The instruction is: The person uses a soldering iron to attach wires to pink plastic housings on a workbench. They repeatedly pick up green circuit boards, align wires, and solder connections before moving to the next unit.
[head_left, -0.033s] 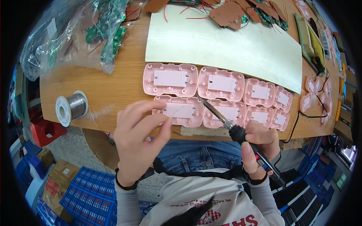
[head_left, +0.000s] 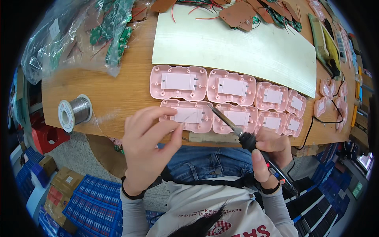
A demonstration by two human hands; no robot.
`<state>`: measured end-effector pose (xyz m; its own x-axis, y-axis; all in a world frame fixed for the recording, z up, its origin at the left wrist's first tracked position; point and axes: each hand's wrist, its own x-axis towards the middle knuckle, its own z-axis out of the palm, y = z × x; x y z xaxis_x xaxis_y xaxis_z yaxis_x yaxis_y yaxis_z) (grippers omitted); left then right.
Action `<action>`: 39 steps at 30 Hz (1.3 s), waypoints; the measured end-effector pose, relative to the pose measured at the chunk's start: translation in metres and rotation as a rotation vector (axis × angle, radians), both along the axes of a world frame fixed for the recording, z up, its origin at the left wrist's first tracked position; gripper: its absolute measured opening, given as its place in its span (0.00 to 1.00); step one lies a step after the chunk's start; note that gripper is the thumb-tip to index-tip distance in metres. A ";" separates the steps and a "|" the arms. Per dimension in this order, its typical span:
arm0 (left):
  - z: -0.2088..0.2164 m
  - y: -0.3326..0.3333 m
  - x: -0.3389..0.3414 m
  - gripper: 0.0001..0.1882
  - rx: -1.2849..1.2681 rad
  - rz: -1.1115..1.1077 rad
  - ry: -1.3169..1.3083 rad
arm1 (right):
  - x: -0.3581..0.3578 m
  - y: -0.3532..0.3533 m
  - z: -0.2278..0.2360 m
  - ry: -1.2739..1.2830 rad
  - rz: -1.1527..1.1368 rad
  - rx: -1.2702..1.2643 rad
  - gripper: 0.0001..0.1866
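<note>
My left hand [head_left: 148, 152] pinches a thin strand of solder wire [head_left: 192, 115] between thumb and forefinger. The strand's free end pokes out over a pink plastic shell [head_left: 205, 125] in the near row. Wrapped round the black handle of a soldering iron [head_left: 247, 140] is my right hand [head_left: 274, 149], with a small red light showing on the handle. The iron slants up and left, its tip at the gap between the two leftmost near shells; whether it touches either I cannot tell. The pink shells lie in two rows, open side up, each with a pale rectangular compartment and small metal contacts.
A solder spool [head_left: 75, 112] stands at the table's left. Behind the shells lies a pale board [head_left: 233, 51] with brown and green circuit boards [head_left: 237, 15] and red wires. A clear bag [head_left: 79, 47] holds more boards. The iron's black cord [head_left: 310, 132] trails right.
My left hand has shifted slightly right with the solder wire. The soldering iron's tip has barely moved.
</note>
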<state>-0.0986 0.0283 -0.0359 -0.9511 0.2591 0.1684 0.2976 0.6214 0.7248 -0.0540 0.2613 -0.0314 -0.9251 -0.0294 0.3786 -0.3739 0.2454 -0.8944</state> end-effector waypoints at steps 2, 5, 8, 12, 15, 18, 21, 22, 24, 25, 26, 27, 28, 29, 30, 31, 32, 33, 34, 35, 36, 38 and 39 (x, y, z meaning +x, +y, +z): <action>-0.001 0.004 0.003 0.08 -0.009 -0.024 0.010 | 0.002 -0.002 0.001 0.000 0.001 -0.001 0.08; 0.002 0.011 0.003 0.06 -0.053 -0.025 -0.014 | 0.006 0.000 0.000 -0.001 0.002 0.012 0.08; 0.001 0.013 0.003 0.06 -0.073 -0.027 0.007 | 0.007 0.000 0.000 -0.001 0.000 0.028 0.08; 0.000 0.014 0.003 0.06 -0.076 -0.013 0.012 | 0.008 -0.001 -0.001 -0.012 0.020 0.039 0.09; -0.001 0.014 0.003 0.06 -0.081 -0.023 0.022 | 0.009 -0.001 -0.003 -0.014 0.014 0.045 0.09; -0.001 0.014 0.003 0.06 -0.084 -0.025 0.018 | 0.009 0.000 -0.002 -0.034 0.021 0.053 0.09; 0.000 0.014 0.003 0.06 -0.083 -0.018 0.003 | 0.009 -0.001 0.000 -0.043 0.023 0.063 0.09; -0.001 0.014 0.003 0.06 -0.085 -0.019 0.003 | 0.008 -0.001 0.000 -0.045 0.021 0.066 0.09; -0.001 0.014 0.003 0.06 -0.090 -0.023 0.001 | 0.009 -0.001 0.001 -0.043 0.024 0.076 0.10; -0.001 0.014 0.003 0.06 -0.091 -0.023 0.004 | 0.009 -0.001 0.001 -0.042 0.025 0.080 0.10; -0.002 0.015 0.003 0.06 -0.093 -0.022 0.007 | 0.008 -0.002 0.001 -0.026 0.039 0.099 0.11; -0.001 0.015 0.003 0.06 -0.091 -0.023 0.009 | 0.007 -0.002 0.003 -0.010 0.051 0.121 0.11; -0.001 0.015 0.002 0.06 -0.089 -0.021 0.012 | 0.006 -0.002 0.005 0.005 0.064 0.143 0.12; 0.000 0.016 0.002 0.06 -0.086 -0.019 0.015 | 0.005 -0.002 0.007 0.015 0.079 0.165 0.12; 0.000 0.016 0.002 0.06 -0.087 -0.018 0.020 | 0.005 -0.002 0.008 0.026 0.094 0.183 0.13; -0.001 0.016 0.002 0.07 -0.082 -0.028 0.037 | 0.005 -0.002 0.008 0.037 0.109 0.202 0.13; -0.003 0.014 0.002 0.08 -0.076 -0.039 0.054 | 0.006 -0.002 0.008 0.041 0.113 0.205 0.13; -0.005 0.013 0.003 0.09 -0.069 -0.049 0.071 | 0.007 -0.001 0.007 0.044 0.117 0.210 0.13; -0.005 0.011 0.004 0.09 -0.066 -0.045 0.071 | 0.008 0.000 0.006 0.047 0.121 0.214 0.13; -0.003 0.010 0.005 0.09 -0.063 -0.040 0.070 | 0.008 0.000 0.006 0.042 0.099 0.196 0.13; -0.002 0.009 0.008 0.09 -0.063 -0.032 0.071 | 0.008 0.000 0.006 0.039 0.080 0.174 0.12; -0.001 0.009 0.011 0.09 -0.069 -0.047 0.044 | 0.010 0.001 0.004 0.015 0.050 0.133 0.12; 0.000 0.009 0.012 0.09 -0.069 -0.053 0.030 | 0.013 0.002 0.006 -0.007 0.039 0.116 0.12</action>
